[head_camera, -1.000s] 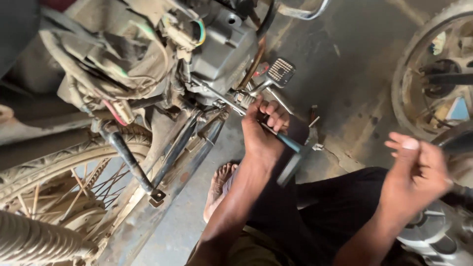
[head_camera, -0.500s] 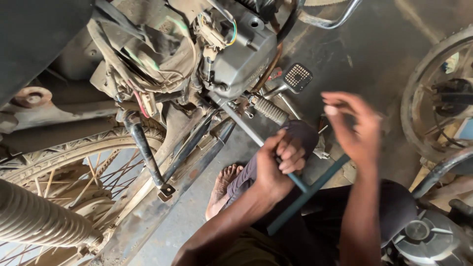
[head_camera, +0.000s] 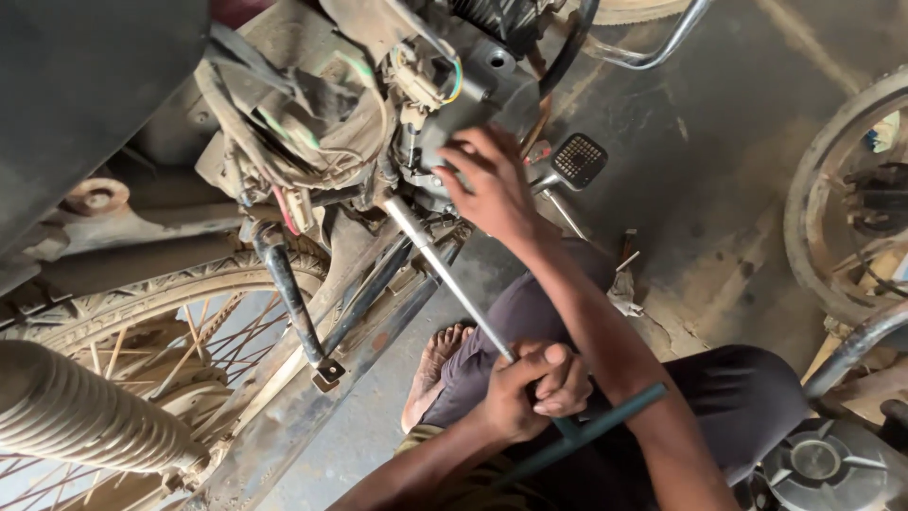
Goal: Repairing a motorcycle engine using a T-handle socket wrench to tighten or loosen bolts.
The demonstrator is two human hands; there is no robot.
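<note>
My left hand point(head_camera: 534, 388) is closed around the handle end of a long T-handle wrench point(head_camera: 454, 284), whose shaft runs up-left to the underside of a motorcycle engine point(head_camera: 473, 85). The teal crossbar point(head_camera: 605, 426) of the wrench sticks out to the right below my fist. My right hand point(head_camera: 492, 185) rests with spread fingers on the engine casing, just right of where the shaft meets it. My dark trousers and one bare foot point(head_camera: 435, 369) show beneath both arms.
A tangle of wires point(head_camera: 284, 123) hangs left of the engine. The foot peg point(head_camera: 579, 159) and side stand point(head_camera: 293, 303) flank the wrench. The rear wheel with spokes point(head_camera: 142, 331) and exhaust pipe point(head_camera: 85, 416) lie lower left; another wheel point(head_camera: 851, 199) stands right.
My right hand has moved from mid-air on the right across to the engine casing. My left hand slid down the wrench toward me, so more shaft shows. The view shifted closer.
</note>
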